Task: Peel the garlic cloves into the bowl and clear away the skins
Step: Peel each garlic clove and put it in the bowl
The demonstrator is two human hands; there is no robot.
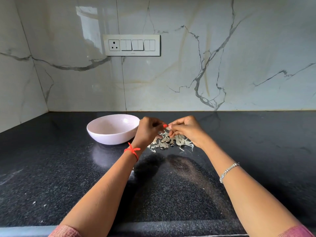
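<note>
Mid-frame, our hands, left (147,130) and right (185,130), together pinch a garlic clove (167,128) above the skins (171,142); still peeling. Next, we judge, drop it left into the bowl (112,134).

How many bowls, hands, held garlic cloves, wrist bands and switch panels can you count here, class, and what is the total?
Bowls: 1, the pink bowl
Hands: 2, left hand and right hand
Garlic cloves held: 1, the garlic clove pinched between both hands
Wrist bands: 2, red thread and silver bracelet
Switch panels: 1, the switch panel
Total: 7
</note>
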